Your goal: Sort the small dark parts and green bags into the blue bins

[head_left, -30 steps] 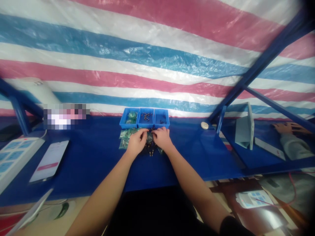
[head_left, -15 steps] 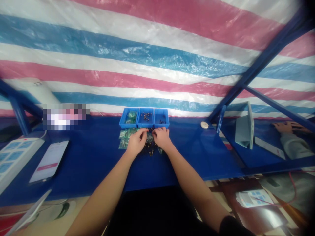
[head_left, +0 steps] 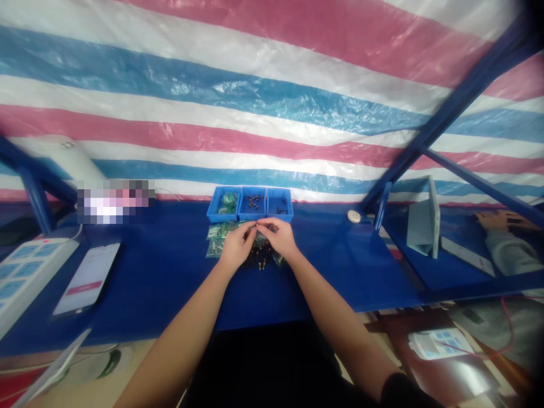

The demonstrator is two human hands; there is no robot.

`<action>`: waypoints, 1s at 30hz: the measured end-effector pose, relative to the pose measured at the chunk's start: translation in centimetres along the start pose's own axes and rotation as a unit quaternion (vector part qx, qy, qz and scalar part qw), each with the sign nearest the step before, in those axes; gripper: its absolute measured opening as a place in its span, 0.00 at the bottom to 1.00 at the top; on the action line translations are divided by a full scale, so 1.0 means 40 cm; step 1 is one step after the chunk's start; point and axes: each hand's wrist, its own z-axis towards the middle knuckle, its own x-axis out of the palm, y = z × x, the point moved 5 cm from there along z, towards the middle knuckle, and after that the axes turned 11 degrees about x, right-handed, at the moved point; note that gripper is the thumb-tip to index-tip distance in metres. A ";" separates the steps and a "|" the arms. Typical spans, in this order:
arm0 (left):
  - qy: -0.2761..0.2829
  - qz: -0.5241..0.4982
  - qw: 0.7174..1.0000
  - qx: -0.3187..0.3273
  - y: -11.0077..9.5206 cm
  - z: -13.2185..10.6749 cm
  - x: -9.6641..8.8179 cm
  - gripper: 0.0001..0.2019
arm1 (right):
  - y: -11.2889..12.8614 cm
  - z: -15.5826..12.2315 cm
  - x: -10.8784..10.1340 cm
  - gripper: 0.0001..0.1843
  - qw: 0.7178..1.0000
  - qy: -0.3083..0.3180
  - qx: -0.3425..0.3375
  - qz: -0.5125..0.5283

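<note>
My left hand (head_left: 238, 245) and my right hand (head_left: 278, 237) meet at the fingertips above a pile of small dark parts with brass-coloured tips (head_left: 261, 258). Both are closed in a pinch. Whatever sits between the fingertips is too small to name. Clear plastic bags of small parts (head_left: 216, 245) lie just left of my left hand. Behind my hands stand three blue bins in a row: the left bin (head_left: 212, 212) holds greenish bags, the middle bin (head_left: 251, 217) small metal parts, the right bin (head_left: 285, 198) a few dark pieces.
On the left lie a phone (head_left: 87, 279) and a white power strip (head_left: 36, 258). A round cream object (head_left: 353, 216) sits near the blue frame post at right. Beyond it are a tablet-like stand (head_left: 425, 224) and another person's hand (head_left: 495, 220). Striped sheeting hangs behind the table.
My right hand has shifted left, so its fingertips now meet those of my left hand. My left hand stays nearly in place.
</note>
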 end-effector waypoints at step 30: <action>0.002 -0.030 0.999 0.017 -0.016 0.008 -0.009 0.12 | -0.004 -0.004 0.011 0.15 0.999 0.041 -0.006 0.031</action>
